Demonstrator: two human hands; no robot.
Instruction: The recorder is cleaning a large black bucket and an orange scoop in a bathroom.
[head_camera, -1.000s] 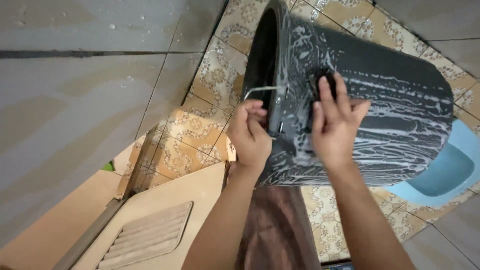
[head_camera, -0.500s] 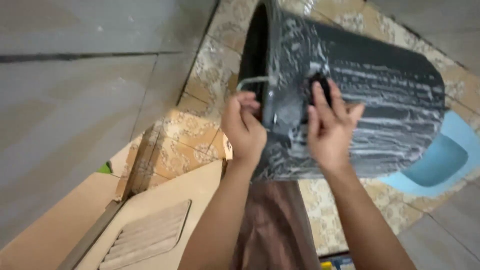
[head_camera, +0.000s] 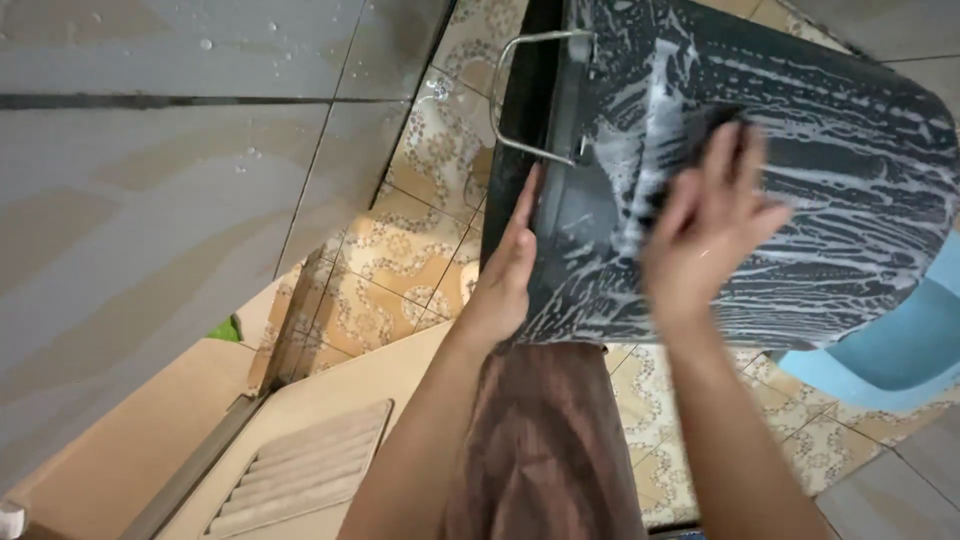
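A large black plastic bucket (head_camera: 830, 230) lies tipped on its side, its outside streaked with white soap suds. Its thin metal handle (head_camera: 520, 95) hangs at the rim. My left hand (head_camera: 505, 275) grips the rim at the bucket's mouth, fingers inside. My right hand (head_camera: 705, 225) presses a dark scrubbing pad (head_camera: 715, 130) flat against the soapy wall; the hand is motion-blurred and the pad mostly hidden under the fingers.
A light blue plastic basin (head_camera: 895, 345) sits under the bucket at the right. Patterned beige floor tiles (head_camera: 400, 260) lie below, a grey tiled wall (head_camera: 150, 200) at the left, a tan door with a vent (head_camera: 300, 470) at the bottom left. Brown cloth (head_camera: 545, 450) covers my lap.
My left hand has let go of the metal handle and now holds the rim. My right hand has slid the pad rightward and up along the bucket wall.
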